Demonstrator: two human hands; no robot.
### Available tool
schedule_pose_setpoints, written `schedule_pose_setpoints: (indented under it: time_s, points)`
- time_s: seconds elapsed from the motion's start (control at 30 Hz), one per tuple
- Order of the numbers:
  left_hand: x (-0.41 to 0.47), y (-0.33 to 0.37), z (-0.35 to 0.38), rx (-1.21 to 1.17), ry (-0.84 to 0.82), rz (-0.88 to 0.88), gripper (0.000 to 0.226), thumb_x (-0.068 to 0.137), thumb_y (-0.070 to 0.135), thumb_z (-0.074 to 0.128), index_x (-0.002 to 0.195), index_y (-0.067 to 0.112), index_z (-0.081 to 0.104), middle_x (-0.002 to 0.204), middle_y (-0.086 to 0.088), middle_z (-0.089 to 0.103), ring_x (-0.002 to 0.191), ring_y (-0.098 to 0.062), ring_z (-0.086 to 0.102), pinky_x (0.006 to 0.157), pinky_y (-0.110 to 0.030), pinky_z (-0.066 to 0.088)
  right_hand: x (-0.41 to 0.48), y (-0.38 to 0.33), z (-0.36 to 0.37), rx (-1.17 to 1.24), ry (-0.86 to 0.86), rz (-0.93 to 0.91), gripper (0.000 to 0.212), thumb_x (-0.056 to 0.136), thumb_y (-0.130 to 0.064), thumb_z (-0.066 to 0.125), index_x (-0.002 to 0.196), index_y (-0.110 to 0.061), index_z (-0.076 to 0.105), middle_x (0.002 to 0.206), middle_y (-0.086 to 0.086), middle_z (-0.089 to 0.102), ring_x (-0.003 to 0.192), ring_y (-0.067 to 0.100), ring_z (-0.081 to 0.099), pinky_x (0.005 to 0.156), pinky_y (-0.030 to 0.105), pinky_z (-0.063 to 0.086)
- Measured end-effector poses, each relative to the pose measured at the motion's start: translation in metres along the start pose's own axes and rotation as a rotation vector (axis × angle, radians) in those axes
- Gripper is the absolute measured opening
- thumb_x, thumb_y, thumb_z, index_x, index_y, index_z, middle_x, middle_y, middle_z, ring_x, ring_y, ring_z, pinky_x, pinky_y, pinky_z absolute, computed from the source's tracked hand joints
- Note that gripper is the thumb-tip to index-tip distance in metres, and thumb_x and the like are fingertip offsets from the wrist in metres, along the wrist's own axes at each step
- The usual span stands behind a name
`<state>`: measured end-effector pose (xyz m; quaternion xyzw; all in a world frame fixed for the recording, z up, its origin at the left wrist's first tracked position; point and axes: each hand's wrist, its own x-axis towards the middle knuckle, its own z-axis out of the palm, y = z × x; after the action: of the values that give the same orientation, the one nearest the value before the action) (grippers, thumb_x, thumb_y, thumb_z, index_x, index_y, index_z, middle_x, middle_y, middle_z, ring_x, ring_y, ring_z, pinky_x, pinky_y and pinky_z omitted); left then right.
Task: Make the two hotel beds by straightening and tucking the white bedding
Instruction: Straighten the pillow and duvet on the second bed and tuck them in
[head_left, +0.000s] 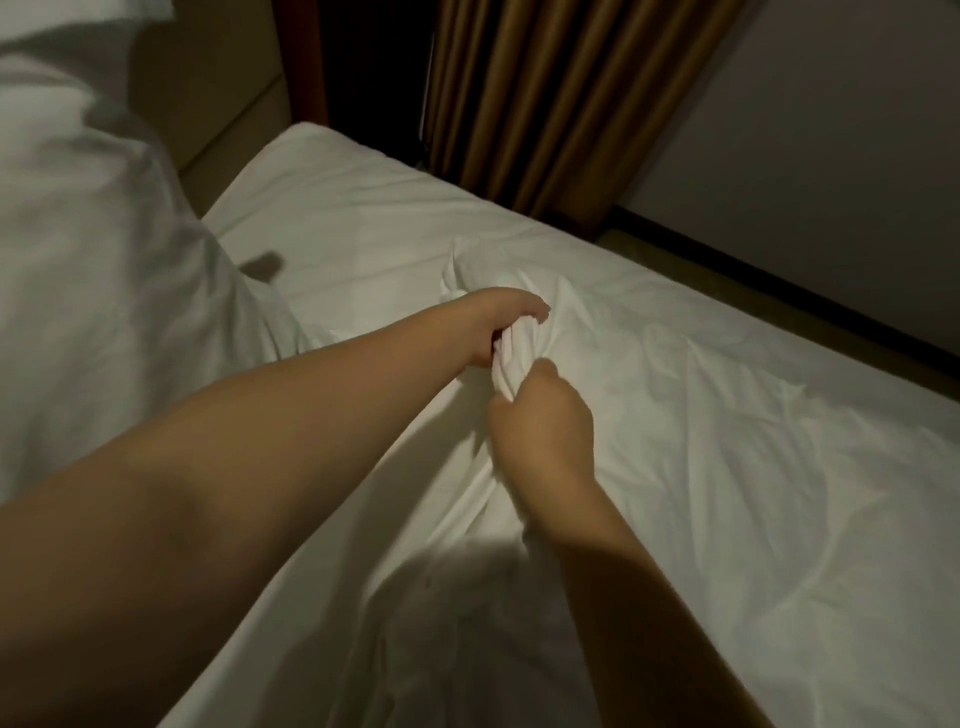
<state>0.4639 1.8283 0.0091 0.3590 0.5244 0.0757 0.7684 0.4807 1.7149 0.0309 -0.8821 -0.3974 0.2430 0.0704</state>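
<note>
Mid-straightening, our left hand (501, 332) and right hand (545, 421) clenched fingers (535, 309) on the bunched white sheet (701, 415); the next move probably called for pulling it flat.

The wrinkled white bed sheet (701, 426) lies spread out before me, its middle bunched up in my left hand (501, 332) and right hand (543, 421).

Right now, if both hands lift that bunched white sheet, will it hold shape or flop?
Probably floppy: the white sheet gathers into a soft bunch where the left hand and right hand grip it. Likely light: creases fan out from the grip.
</note>
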Motion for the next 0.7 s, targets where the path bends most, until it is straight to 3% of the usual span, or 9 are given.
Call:
schedule_pose_setpoints:
  time_s: [0.1,0.23,0.3,0.4,0.5,0.6,0.7]
  points:
    - [0.015,0.017,0.005,0.001,0.113,0.003,0.042,0.095,0.013,0.054,0.133,-0.002,0.044,0.129,-0.014,0.052,0.112,-0.027,0.050,0.099,-0.033,0.041,-0.003,0.006,0.001,0.008,0.038,-0.024,0.043,0.095,-0.029,0.052,0.133,-0.016,0.038,0.124,0.006,0.056,0.108,0.024,0.057,0.091,0.031,0.046]
    - [0.024,0.023,0.032,0.107,0.151,0.191,0.034,0.091,0.006,0.055,0.123,-0.004,0.051,0.117,-0.017,0.059,0.104,-0.030,0.058,0.093,-0.038,0.049,0.034,0.003,-0.007,-0.070,0.229,-0.009,0.070,0.087,-0.028,0.061,0.142,-0.016,0.020,0.133,0.010,0.039,0.115,0.026,0.044,0.095,0.033,0.040]
    - [0.023,0.025,0.043,0.173,0.100,0.244,0.030,0.094,0.007,0.051,0.122,-0.005,0.051,0.116,-0.021,0.059,0.106,-0.034,0.058,0.094,-0.041,0.049,0.058,-0.002,-0.020,0.071,0.234,0.053,0.062,0.091,-0.024,0.056,0.142,-0.013,0.022,0.133,0.012,0.042,0.114,0.027,0.048,0.089,0.035,0.043]
    - [0.023,0.038,0.037,0.158,0.131,0.244,0.032,0.091,0.007,0.053,0.121,-0.003,0.050,0.105,-0.019,0.060,0.092,-0.030,0.060,0.080,-0.034,0.052,0.064,-0.004,-0.033,0.213,0.163,0.038,0.040,0.096,-0.019,0.046,0.134,-0.012,0.035,0.120,0.009,0.058,0.104,0.027,0.058,0.076,0.034,0.044]
    - [0.019,0.063,0.026,0.027,0.083,0.198,0.056,0.090,0.021,0.060,0.138,0.002,0.039,0.128,-0.017,0.053,0.115,-0.033,0.052,0.101,-0.041,0.044,0.042,-0.004,-0.029,0.214,0.140,-0.036,0.044,0.096,-0.024,0.047,0.137,-0.017,0.032,0.119,0.008,0.059,0.106,0.026,0.059,0.084,0.033,0.047]
    - [0.026,0.083,0.028,0.029,0.115,0.271,0.064,0.085,0.021,0.069,0.138,0.002,0.040,0.129,-0.016,0.053,0.116,-0.031,0.053,0.101,-0.043,0.044,0.028,0.000,-0.025,0.213,0.115,-0.053,0.054,0.097,-0.034,0.050,0.143,-0.024,0.023,0.130,0.002,0.054,0.114,0.021,0.058,0.096,0.029,0.047]
    - [0.032,0.097,0.035,0.103,0.175,0.328,0.066,0.082,0.019,0.073,0.137,0.004,0.039,0.126,-0.013,0.055,0.112,-0.028,0.055,0.093,-0.038,0.048,0.022,0.008,-0.027,0.208,0.095,-0.062,0.059,0.096,-0.036,0.051,0.144,-0.027,0.018,0.135,-0.002,0.050,0.117,0.017,0.056,0.097,0.024,0.045]
